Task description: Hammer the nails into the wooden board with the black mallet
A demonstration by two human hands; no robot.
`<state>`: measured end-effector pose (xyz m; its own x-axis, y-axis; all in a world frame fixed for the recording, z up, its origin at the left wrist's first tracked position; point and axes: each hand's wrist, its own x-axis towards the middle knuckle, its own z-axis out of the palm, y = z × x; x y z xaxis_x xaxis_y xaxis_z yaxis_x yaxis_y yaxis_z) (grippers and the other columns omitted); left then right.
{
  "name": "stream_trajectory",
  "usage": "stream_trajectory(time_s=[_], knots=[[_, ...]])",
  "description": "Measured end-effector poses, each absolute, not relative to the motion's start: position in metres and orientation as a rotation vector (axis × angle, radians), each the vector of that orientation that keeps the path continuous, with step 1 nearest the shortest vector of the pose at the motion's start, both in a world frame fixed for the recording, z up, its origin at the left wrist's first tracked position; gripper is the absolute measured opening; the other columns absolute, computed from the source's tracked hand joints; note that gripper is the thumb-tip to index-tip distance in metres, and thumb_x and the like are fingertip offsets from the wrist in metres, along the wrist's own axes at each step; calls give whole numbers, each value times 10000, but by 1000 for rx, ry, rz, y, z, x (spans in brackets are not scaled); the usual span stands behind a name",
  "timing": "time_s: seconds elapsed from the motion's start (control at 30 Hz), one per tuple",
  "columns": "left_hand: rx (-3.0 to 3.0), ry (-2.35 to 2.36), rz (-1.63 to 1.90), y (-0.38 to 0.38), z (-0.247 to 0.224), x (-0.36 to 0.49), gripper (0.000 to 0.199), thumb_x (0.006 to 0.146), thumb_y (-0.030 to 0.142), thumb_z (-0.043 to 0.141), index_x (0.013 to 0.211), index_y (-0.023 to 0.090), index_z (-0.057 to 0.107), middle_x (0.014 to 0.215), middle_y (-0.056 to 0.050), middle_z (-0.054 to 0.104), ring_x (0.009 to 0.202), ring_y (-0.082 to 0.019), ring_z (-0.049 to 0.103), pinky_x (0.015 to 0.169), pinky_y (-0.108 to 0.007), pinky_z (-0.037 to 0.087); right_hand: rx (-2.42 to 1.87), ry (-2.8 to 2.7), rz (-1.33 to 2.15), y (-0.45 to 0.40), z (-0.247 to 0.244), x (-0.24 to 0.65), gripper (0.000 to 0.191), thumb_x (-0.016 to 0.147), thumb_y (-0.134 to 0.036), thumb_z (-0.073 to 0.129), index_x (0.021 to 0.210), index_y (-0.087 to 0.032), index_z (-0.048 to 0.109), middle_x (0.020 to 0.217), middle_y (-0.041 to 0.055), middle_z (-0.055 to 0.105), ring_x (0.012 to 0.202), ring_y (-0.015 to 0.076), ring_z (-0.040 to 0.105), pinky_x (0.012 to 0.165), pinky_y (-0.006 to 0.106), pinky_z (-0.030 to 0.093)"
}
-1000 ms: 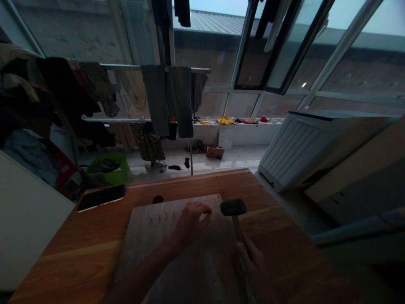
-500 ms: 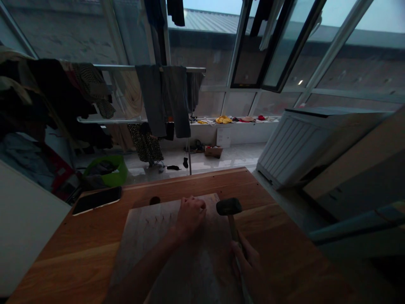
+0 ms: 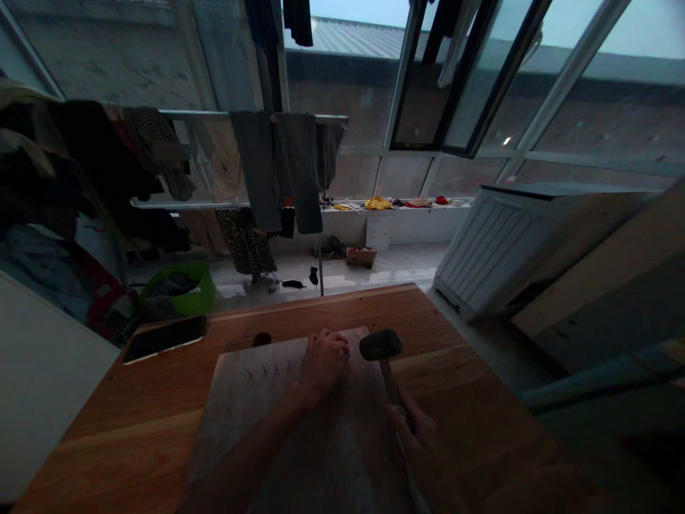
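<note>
My right hand point(image 3: 417, 432) is wrapped round the wooden handle of a mallet point(image 3: 381, 345) with a dark head. The mallet head hangs near the board's far right corner, beside my left hand point(image 3: 325, 363). That left hand rests on a greyish board point(image 3: 235, 414), its fingers curled and pinched together. Whatever the fingertips hold is hidden or too small to make out. Several thin nails point(image 3: 276, 370) stand in a row in the board, left of my left hand.
The board lies on a wooden table point(image 3: 107, 442). A phone point(image 3: 165, 338) lies at the table's left, and a small dark round object point(image 3: 262, 339) sits behind the board. Beyond are a green basin point(image 3: 200, 289), a clothes rack point(image 3: 332, 118) and a white cabinet-like unit point(image 3: 497, 246).
The mallet head has shifted slightly left and up, closer to my left hand. My left hand stays at about the same spot on the board.
</note>
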<state>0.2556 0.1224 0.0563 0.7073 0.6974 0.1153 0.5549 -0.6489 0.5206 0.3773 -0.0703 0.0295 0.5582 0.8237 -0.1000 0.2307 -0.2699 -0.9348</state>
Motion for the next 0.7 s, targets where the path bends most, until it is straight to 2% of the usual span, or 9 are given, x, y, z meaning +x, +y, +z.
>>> stream_trajectory(time_s=[0.17, 0.23, 0.33, 0.4, 0.57, 0.63, 0.7], knots=[[2451, 942, 454, 122, 55, 253, 105, 886, 183, 684, 937, 219, 769, 1164, -45, 747, 1109, -258, 602, 962, -448, 413, -1843, -1099, 656, -65, 41, 375, 712, 945, -587, 456, 1420, -75, 593, 894, 119, 776, 780, 249, 732, 684, 292, 552], [2466, 925, 492, 122, 55, 248, 194, 861, 195, 722, 1052, 218, 747, 1202, -61, 729, 1136, -270, 601, 971, -454, 431, -1836, -1166, 630, -62, 46, 371, 706, 953, -545, 434, 1456, -64, 550, 993, 153, 785, 835, 257, 751, 711, 299, 566], [2500, 920, 589, 121, 54, 235, 315, 835, 192, 750, 1146, 194, 704, 1222, -85, 706, 1159, -280, 601, 994, -471, 451, -1832, -1231, 644, -57, 52, 363, 638, 975, -443, 413, 1551, -168, 440, 1215, 136, 750, 981, 248, 755, 776, 296, 576], [2529, 924, 676, 119, 53, 223, 313, 837, 174, 738, 1146, 177, 690, 1207, -93, 701, 1153, -282, 605, 996, -476, 466, -1843, -1253, 640, -54, 54, 359, 634, 975, -399, 411, 1579, -210, 392, 1251, 121, 737, 1019, 242, 750, 810, 297, 576], [2573, 862, 950, 104, 56, 173, 229, 922, 153, 614, 1137, 207, 671, 1168, -73, 692, 1100, -243, 624, 978, -449, 509, -1861, -1165, 687, -55, 49, 357, 688, 966, -504, 411, 1549, -140, 441, 1134, 137, 770, 980, 269, 752, 832, 332, 585], [2582, 875, 1054, 95, 56, 145, 220, 958, 178, 556, 1143, 222, 668, 1139, -68, 695, 1072, -234, 639, 959, -440, 532, -1846, -1078, 725, -67, 36, 357, 686, 964, -569, 442, 1517, -168, 494, 1213, 123, 751, 1072, 284, 733, 862, 344, 594], [2596, 929, 1105, 87, 52, 112, 230, 969, 203, 533, 1150, 246, 669, 1149, -61, 695, 1085, -228, 646, 937, -410, 557, -1870, -984, 627, -86, 16, 355, 605, 968, -590, 463, 1435, -230, 596, 1343, 97, 696, 1233, 307, 662, 947, 377, 584]])
